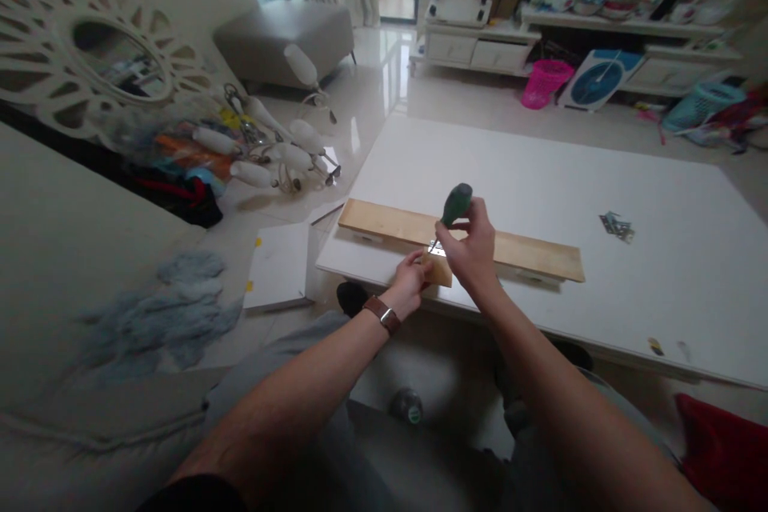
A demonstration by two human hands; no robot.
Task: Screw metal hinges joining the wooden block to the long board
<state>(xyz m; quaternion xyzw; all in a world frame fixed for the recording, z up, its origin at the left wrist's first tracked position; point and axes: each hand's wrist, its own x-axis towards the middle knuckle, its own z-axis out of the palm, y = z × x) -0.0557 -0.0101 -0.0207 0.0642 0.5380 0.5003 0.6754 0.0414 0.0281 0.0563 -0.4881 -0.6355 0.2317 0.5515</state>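
Note:
My right hand is closed round a screwdriver with a green handle, its shaft slanting down to the left. The tip reaches a silver metal bracket, which joins a short wooden block and a long wooden board. My left hand, with a brown-strapped watch on the wrist, grips the short block at its left end. The long board lies across the near part of a white panel, raised on small white pieces. My right hand hides part of the board.
Small metal hardware lies in a pile on the panel's right side. A white box-like piece and grey cloth are on the floor at left. Beyond them stands a lamp with several white shades. A pink basket is at the back.

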